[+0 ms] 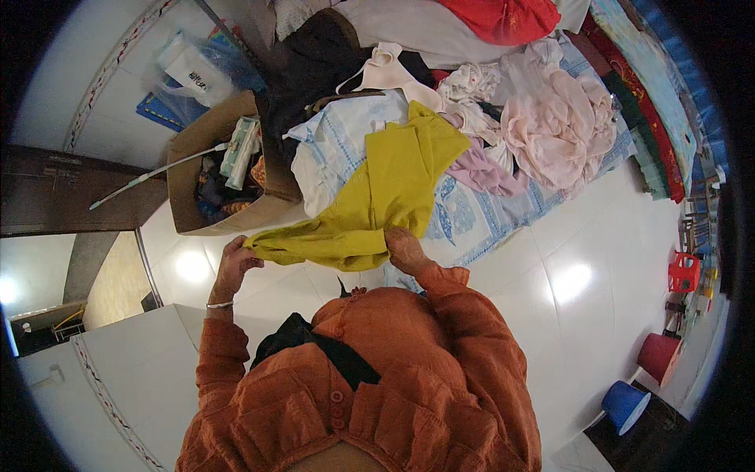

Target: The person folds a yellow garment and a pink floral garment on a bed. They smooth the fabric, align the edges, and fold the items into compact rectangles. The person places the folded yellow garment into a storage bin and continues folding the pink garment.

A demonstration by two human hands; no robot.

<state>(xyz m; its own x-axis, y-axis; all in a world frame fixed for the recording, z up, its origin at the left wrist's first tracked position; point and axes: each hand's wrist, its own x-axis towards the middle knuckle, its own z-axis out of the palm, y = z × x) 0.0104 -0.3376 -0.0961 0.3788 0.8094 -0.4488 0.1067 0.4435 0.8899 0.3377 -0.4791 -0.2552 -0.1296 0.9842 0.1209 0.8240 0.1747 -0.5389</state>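
A mustard-yellow garment (377, 185) stretches between my two hands, its far part lying over a blue-and-white patterned cloth (464, 216). My left hand (233, 263) is closed on its left end, thumb and fingers pinching the fabric. On the near edge, further right, my right hand (406, 250) grips the cloth with the fingers bent round it. Between the hands the fabric hangs in long folds. Whether it is a shirt or trousers, I cannot tell. Just beyond it lies a pale pink bra (389, 73), and to its right a mauve cloth (491, 169).
A cardboard box (185, 185) holding clothes and a pale green packet (240, 153) stands at the left, a thin white stick (157, 170) leaning across it. Crumpled light pink fabric (554, 126) and red cloth (503, 20) lie beyond. A blue bucket (625, 405) and red chair (684, 272) are right.
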